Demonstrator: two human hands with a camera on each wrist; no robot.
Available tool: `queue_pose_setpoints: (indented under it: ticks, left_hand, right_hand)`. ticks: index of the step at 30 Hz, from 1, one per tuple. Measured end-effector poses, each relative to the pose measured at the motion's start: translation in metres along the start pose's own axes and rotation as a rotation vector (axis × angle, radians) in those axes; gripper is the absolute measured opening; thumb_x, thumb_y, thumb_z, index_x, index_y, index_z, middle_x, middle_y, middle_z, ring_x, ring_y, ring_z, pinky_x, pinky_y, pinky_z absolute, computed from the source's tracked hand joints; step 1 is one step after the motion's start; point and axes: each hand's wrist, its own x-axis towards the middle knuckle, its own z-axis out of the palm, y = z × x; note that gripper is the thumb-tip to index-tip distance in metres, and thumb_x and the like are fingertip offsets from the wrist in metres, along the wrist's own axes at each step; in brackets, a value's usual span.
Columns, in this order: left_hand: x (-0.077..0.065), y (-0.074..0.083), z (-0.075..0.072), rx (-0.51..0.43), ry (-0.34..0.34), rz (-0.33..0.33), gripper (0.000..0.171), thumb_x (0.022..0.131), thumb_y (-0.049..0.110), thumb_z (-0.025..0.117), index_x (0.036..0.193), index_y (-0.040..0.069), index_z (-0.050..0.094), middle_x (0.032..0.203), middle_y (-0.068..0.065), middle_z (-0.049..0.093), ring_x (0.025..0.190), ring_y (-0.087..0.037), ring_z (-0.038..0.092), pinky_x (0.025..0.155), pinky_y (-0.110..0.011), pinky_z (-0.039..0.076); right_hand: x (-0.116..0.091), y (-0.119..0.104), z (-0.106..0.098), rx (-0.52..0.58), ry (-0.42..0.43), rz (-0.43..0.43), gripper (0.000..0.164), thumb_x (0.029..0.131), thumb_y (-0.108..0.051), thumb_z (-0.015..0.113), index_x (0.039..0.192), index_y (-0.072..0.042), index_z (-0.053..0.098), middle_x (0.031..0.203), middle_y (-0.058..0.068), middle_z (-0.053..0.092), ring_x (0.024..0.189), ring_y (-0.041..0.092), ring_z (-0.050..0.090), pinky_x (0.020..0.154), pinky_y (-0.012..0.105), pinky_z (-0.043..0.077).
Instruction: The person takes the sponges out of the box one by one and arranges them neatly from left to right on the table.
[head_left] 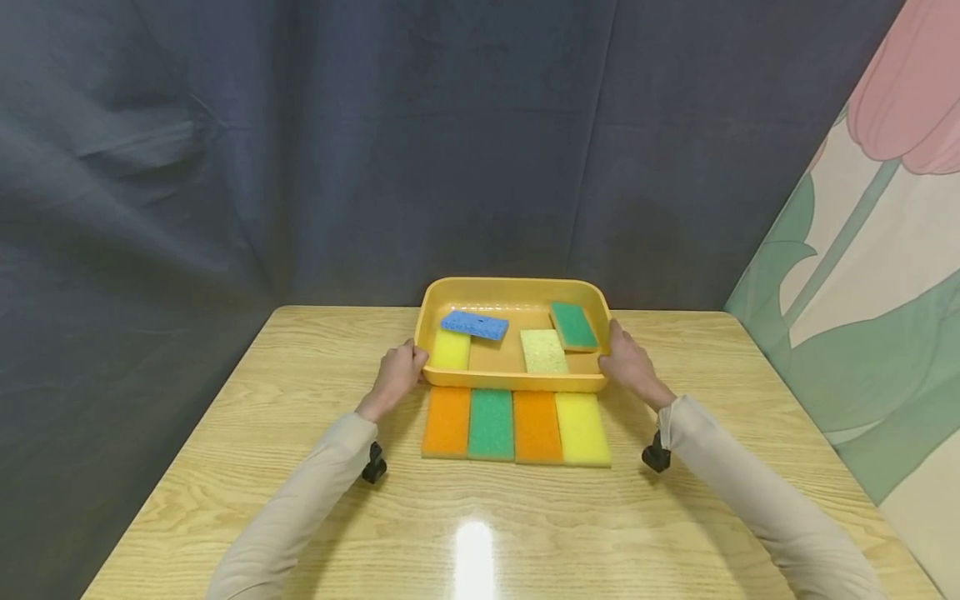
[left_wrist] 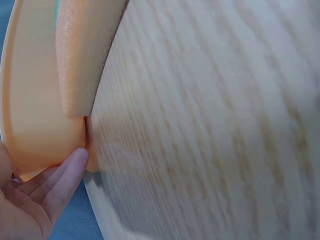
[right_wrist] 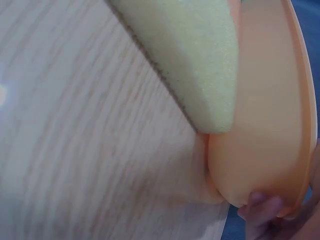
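A yellow-orange plastic tray (head_left: 517,382) is held at both ends. My left hand (head_left: 395,377) grips its left end, fingers against the outer wall near the base in the left wrist view. At the right end my right hand (head_left: 632,363) holds on, fingertips under the wall. Inside lie a blue sponge (head_left: 472,325) partly over a yellow sponge (head_left: 451,350), a pale yellow sponge (head_left: 543,352) and a green-topped sponge (head_left: 574,326). Along the tray's front, side by side, are an orange sponge (head_left: 446,423), a green sponge (head_left: 491,425), another orange sponge (head_left: 537,427) and a yellow sponge (head_left: 582,429).
The wooden table (head_left: 315,508) carries everything. A dark curtain (head_left: 480,150) hangs behind its far edge and down the left side. On the right is a flower-patterned cloth (head_left: 885,275). Black wrist devices (head_left: 373,463) show under both forearms.
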Motion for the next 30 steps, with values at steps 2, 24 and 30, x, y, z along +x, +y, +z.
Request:
queue_pose_setpoints:
  ticks: [2, 24, 30]
  left_hand:
    - [-0.001, 0.000, 0.000, -0.003, -0.003, 0.002, 0.023, 0.098, 0.007, 0.040, 0.075, 0.007, 0.041, 0.064, -0.005, 0.039, 0.054, -0.017, 0.053, 0.049, -0.025, 0.041]
    - [0.000, 0.002, -0.001, 0.013, -0.024, -0.021, 0.022, 0.100, 0.011, 0.039, 0.079, 0.006, 0.046, 0.068, -0.008, 0.050, 0.058, -0.018, 0.058, 0.052, -0.027, 0.049]
    - [0.000, 0.002, -0.004, 0.109, -0.008, 0.029, 0.024, 0.098, 0.011, 0.040, 0.074, 0.008, 0.041, 0.063, -0.003, 0.036, 0.051, -0.014, 0.034, 0.050, -0.026, 0.031]
  right_hand:
    - [0.001, 0.000, 0.000, 0.002, 0.001, 0.010, 0.075, 0.085, -0.004, 0.046, 0.150, 0.013, 0.012, 0.137, 0.041, 0.040, 0.115, 0.054, 0.050, 0.091, 0.063, 0.043]
    - [0.003, -0.011, 0.004, -0.155, 0.072, 0.063, 0.072, 0.085, -0.001, 0.049, 0.149, 0.013, 0.020, 0.084, 0.027, 0.058, 0.059, 0.030, 0.050, 0.047, 0.039, 0.041]
    - [0.003, -0.011, 0.006, -0.175, 0.074, 0.082, 0.073, 0.085, -0.002, 0.050, 0.150, 0.011, 0.019, 0.090, 0.029, 0.059, 0.062, 0.031, 0.053, 0.049, 0.040, 0.043]
